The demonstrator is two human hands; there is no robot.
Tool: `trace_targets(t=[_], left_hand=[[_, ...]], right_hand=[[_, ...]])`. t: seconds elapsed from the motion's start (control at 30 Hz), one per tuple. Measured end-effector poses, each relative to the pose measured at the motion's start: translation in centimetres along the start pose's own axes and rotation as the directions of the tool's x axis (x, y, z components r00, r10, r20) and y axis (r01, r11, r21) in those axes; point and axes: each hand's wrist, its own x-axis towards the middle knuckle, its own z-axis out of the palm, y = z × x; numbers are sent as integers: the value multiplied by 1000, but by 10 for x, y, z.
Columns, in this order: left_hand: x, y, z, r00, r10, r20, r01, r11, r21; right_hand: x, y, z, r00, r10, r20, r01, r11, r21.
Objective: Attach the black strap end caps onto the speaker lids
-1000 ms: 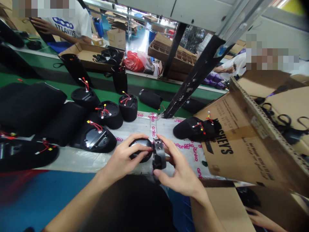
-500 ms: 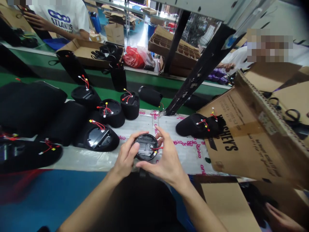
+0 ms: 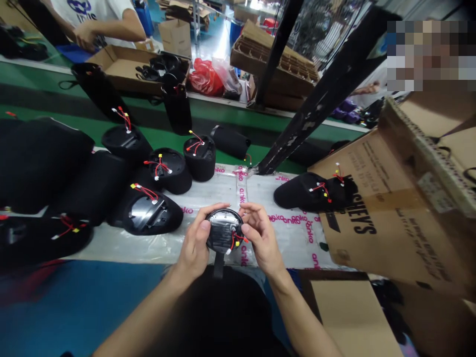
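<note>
Both hands are around a black cylindrical speaker (image 3: 220,237), its round plastic end facing up at me. My left hand (image 3: 195,243) grips its left side, thumb on the rim. My right hand (image 3: 262,238) is closed about the right side, thumb at the rim close to short red wires (image 3: 235,239) with white, yellow and red connectors. A dark strap (image 3: 218,266) hangs from the near edge. Most of the speaker's body is hidden below its end. Similar black speakers with wires stand to the left, one of them (image 3: 152,215) nearest my left hand.
A plastic-wrapped bench top (image 3: 208,198) with pink print lies ahead. A black post (image 3: 297,124) rises behind it. On the right stand another speaker (image 3: 297,191) and a large cardboard carton (image 3: 357,208). Across the green conveyor (image 3: 148,116), a person (image 3: 107,25) works beside an open box (image 3: 115,64).
My right thumb has moved from below the near rim to the right rim, and those fingers have drawn in. The speaker's end has turned; its wires now lie lower, and the strap shows.
</note>
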Motion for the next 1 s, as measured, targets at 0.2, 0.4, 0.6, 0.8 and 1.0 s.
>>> trace_targets(t=[0.2,0.4,0.6,0.8,1.0], left_hand=[[1,-3,12,992,13,-129,-17,999,-30],[-14,-8,21,932,119,-342,-145,988,-50],[-29,-6,32,968,68,-243,-92,992,-89],[1,-11,17,959,176,-224,-195,978,-68],[22,-21,0,990,128,55,-118,980,-162]], right_hand=[[-5,1,9,989,-9,-146,7,1000,-14],[-23,-1,14,951,-144,-272,113,985,-129],[-37,-7,14,916,-329,-232,222,894,-391],[-41,-6,30,942,-161,-294,148,987,-65],[-43,0,46,920,-126,-371,137,991,2]])
